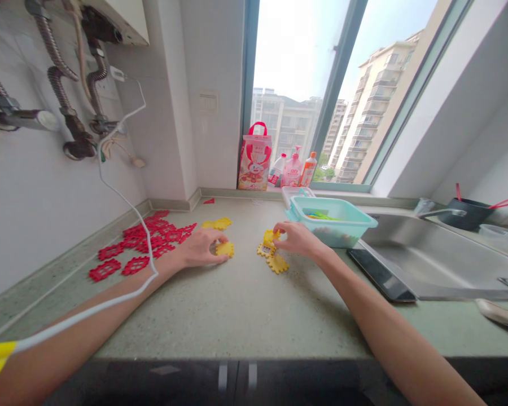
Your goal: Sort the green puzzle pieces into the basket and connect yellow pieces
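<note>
1. Kitchen counter [237, 321], speckled green, runs under window [305, 84]; steel sink [432, 259] on R, black phone [381, 274] lying just beside it.
2. L hand [201, 248]: partly closed, fingers curled over yellow plastic snap tile [225, 249], looks gripped.
3. R hand [294, 237]: fingers & thumb pinching top of yellow tile cluster [267, 248], lower tiles resting on counter.
4. Red snap tiles [148, 242] heaped L of L hand, nearly touching wrist; yellow tile pair [215, 224] further fwd.
5. Teal plastic basket [332, 223] just behind R hand; red gift bag [254, 158] & bottles [292, 172] on sill.
</note>
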`<state>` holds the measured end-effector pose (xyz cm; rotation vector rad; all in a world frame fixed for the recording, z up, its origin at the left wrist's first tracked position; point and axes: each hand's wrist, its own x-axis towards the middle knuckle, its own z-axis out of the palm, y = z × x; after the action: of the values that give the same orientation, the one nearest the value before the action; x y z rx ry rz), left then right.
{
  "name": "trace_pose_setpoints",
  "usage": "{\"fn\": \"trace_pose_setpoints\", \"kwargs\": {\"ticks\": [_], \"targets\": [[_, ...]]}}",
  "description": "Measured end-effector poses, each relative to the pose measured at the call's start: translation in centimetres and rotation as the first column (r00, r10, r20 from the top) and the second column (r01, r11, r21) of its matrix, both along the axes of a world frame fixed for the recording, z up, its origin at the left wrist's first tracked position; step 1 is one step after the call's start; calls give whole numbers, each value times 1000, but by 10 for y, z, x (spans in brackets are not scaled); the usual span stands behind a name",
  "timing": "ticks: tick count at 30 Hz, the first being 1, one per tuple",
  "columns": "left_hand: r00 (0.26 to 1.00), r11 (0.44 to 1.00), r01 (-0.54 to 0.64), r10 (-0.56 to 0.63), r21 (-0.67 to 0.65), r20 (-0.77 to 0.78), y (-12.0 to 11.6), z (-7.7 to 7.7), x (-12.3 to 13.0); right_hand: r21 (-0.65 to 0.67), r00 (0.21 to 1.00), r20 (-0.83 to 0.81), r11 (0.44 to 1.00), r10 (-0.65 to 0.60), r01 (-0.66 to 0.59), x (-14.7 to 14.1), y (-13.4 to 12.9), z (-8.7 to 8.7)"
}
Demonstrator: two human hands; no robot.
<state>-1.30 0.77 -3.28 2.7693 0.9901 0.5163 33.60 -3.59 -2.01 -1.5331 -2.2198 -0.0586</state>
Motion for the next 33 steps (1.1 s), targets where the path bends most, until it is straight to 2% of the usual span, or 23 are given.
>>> {"fn": "trace_pose_setpoints", "kwargs": {"ticks": [5, 11, 14, 18, 22, 27, 30, 33], "targets": [[998, 999, -45, 44, 25, 39, 3, 1, -3, -60, 999, 36, 998, 31, -29, 0, 3, -9], [953, 961, -267, 252, 76, 169, 19, 12, -26, -119, 998, 37, 992, 47, -42, 3, 9, -18], [933, 942, -330, 314, 66, 178, 29, 10, -36, -128, 999, 17, 991, 39, -37, 5, 12, -21], [927, 928, -363, 350, 85, 137, 35, 1, -33, -128, 1000, 17, 991, 26, -23, 4, 12, -21], [926, 922, -377, 374, 88, 45, 33, -3, -25, -114, 1000, 18, 993, 23, -21, 1, 10, -20], [918, 917, -396, 395, 38, 31, 29, 0, -24, -22, 999, 33, 999, 43, -42, -4, 7, -19], [948, 946, -319, 317, 54, 40, 28, 0, -25, 30, 999, 8, 998, 51, -51, -8, 5, -18], [982, 982, -184, 181, 53, 52, 26, -2, -23, 64, 995, -63, 995, 81, -77, -10, 4, -17]]}}
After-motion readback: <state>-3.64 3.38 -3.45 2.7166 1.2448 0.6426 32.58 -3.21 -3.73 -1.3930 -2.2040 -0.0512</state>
